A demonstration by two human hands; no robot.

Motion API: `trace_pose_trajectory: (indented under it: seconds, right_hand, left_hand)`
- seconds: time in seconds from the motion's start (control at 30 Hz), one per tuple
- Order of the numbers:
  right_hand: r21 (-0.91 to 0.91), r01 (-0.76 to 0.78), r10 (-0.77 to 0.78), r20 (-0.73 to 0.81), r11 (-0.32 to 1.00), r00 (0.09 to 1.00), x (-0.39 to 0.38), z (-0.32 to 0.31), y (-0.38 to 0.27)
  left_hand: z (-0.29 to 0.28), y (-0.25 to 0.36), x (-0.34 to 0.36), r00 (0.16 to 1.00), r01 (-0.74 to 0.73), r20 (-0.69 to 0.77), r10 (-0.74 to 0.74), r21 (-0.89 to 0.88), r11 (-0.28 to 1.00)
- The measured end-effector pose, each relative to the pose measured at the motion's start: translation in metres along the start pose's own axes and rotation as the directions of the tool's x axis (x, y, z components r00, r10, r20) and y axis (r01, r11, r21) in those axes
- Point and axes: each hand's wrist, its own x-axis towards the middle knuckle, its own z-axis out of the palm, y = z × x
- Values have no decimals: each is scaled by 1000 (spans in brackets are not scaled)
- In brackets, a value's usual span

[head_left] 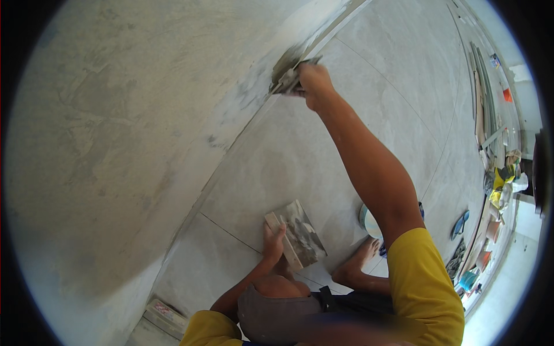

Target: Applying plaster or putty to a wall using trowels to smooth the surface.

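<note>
My right hand (314, 81), arm stretched forward, grips a blurred metal trowel (284, 84) against the base of the wall (115, 127), where it meets the tiled floor (404, 92). Dark grey compound and pale smears mark the wall around the blade. Low in the middle, my left hand (273, 245) holds a wide metal blade (304, 233) by its pale bar handle; grey paste is smeared on the blade. My bare foot (358, 259) rests on the floor to the right of it, beside a round light container (369, 222) partly hidden behind my right forearm.
Along the far right lie long strips (480, 92), a yellow bag (501, 187), orange containers (485, 259) and a turquoise bucket (468, 281). Blue sandals (460, 225) sit nearer me. A pale box (164, 316) lies by the wall at lower left.
</note>
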Motion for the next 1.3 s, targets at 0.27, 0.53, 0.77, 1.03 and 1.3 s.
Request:
trace_pose_trajectory:
  seconds: [0.27, 0.53, 0.77, 1.03, 1.3]
  right_hand:
    - [45, 310, -310, -1, 950, 951, -53, -1, -74]
    - [183, -75, 90, -75, 980, 993, 9, -41, 44]
    - [185, 34, -15, -102, 982, 995, -3, -4, 5]
    - [148, 143, -135, -64, 979, 989, -30, -27, -24]
    - [74, -114, 117, -46, 991, 992, -12, -19, 51]
  left_hand:
    - [-6, -14, -13, 986, 11, 144, -87, 461, 887]
    - [7, 11, -18, 950, -206, 284, 128, 264, 942]
    - [-3, -13, -11, 938, -245, 332, 95, 448, 860]
    - [0, -16, -11, 935, -251, 335, 114, 401, 881]
    - [1, -5, -14, 940, -226, 330, 91, 397, 890]
